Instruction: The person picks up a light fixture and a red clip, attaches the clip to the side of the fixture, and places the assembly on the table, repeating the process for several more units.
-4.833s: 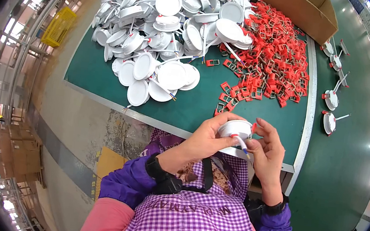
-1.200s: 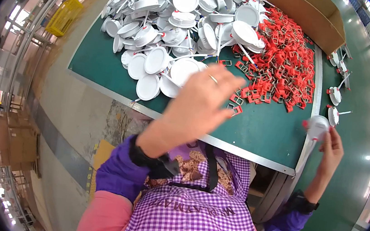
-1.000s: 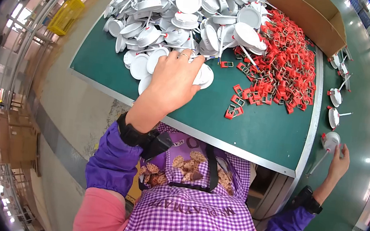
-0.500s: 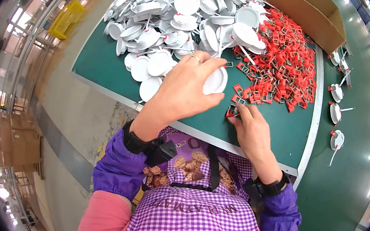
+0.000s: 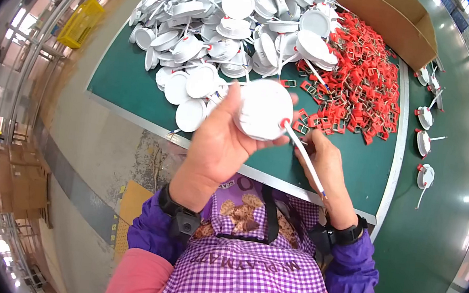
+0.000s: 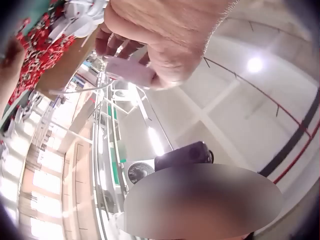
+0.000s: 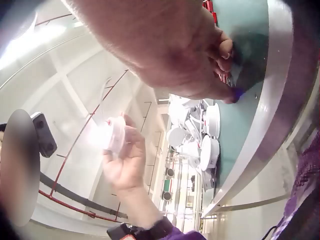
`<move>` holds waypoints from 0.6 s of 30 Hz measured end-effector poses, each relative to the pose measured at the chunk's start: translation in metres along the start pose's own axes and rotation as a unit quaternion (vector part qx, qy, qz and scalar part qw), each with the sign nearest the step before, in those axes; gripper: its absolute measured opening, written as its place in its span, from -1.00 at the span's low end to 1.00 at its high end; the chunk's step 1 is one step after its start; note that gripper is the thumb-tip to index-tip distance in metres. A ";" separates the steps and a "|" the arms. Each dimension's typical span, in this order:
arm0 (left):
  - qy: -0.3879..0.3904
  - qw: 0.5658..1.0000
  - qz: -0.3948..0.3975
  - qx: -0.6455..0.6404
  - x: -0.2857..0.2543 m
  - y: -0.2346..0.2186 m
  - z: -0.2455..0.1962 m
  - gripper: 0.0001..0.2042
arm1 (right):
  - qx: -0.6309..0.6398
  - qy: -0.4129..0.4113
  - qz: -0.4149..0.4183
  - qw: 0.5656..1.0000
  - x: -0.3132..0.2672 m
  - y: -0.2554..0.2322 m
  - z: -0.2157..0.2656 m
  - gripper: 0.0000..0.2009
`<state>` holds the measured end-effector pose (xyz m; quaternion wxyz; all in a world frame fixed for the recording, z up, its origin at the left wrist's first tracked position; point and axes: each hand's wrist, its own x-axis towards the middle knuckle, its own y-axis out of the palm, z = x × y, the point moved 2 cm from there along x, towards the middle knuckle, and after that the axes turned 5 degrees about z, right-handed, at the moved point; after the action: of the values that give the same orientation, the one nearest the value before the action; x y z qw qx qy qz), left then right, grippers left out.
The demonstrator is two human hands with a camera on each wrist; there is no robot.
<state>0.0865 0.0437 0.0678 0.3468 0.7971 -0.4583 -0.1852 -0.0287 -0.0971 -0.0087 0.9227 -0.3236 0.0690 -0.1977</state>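
My left hand (image 5: 216,150), palm up, grips a round white lamp (image 5: 264,109) by its rim; a white cable (image 5: 308,160) runs from its red grommet past the right hand. In the left wrist view the same lamp (image 6: 130,71) lies in the curled fingers. My right hand (image 5: 327,171) is low over the green table (image 5: 353,171), just in front of the nearest red clips (image 5: 301,125). Its fingertips pinch a small red clip (image 7: 226,78), mostly hidden by the fingers in the right wrist view.
A heap of white lamps (image 5: 189,37) covers the back left, beside a pile of red clips (image 5: 363,80). Behind them stands a cardboard box (image 5: 398,26). Several lamps with clips, one nearest (image 5: 426,176), line the green surface at the right.
The right hand let go of a lamp on the right surface and came back to the red clips, where it took one. The left hand picked a lamp from the heap and turned it over.
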 end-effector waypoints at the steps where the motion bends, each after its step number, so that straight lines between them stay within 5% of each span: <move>1: -0.045 0.997 -0.029 -0.050 -0.003 -0.006 0.011 -0.52 | 0.018 0.016 0.011 1.000 0.000 -0.001 -0.002 -0.81; 4: -0.106 0.990 -0.065 0.062 -0.014 -0.014 0.035 -0.59 | 0.137 0.048 -0.012 0.989 -0.006 -0.006 -0.008 -0.88; 5: -0.104 0.990 -0.066 0.061 -0.015 -0.016 0.041 -0.59 | 0.206 0.099 -0.003 0.974 -0.007 -0.010 -0.011 -0.89; 9: -0.160 0.981 -0.099 0.039 -0.014 -0.017 0.064 -0.63 | 0.372 0.091 -0.037 0.923 -0.014 -0.024 -0.015 -0.91; 13: -0.146 0.981 -0.086 0.089 -0.011 -0.015 0.083 -0.64 | 0.335 0.062 -0.067 0.938 -0.024 -0.025 -0.001 -0.90; 15: -0.161 0.977 -0.086 0.106 -0.010 -0.013 0.087 -0.67 | 0.134 -0.045 -0.140 0.980 -0.027 -0.029 0.010 -0.89; 18: -0.138 0.980 -0.071 0.121 -0.009 -0.013 0.091 -0.69 | 0.120 -0.047 -0.153 0.980 -0.032 -0.026 0.014 -0.85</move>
<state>0.0342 0.0207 -0.0043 0.1668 0.8303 -0.4635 -0.2606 -0.0626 -0.0944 0.0187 0.9158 -0.2263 -0.0487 -0.3283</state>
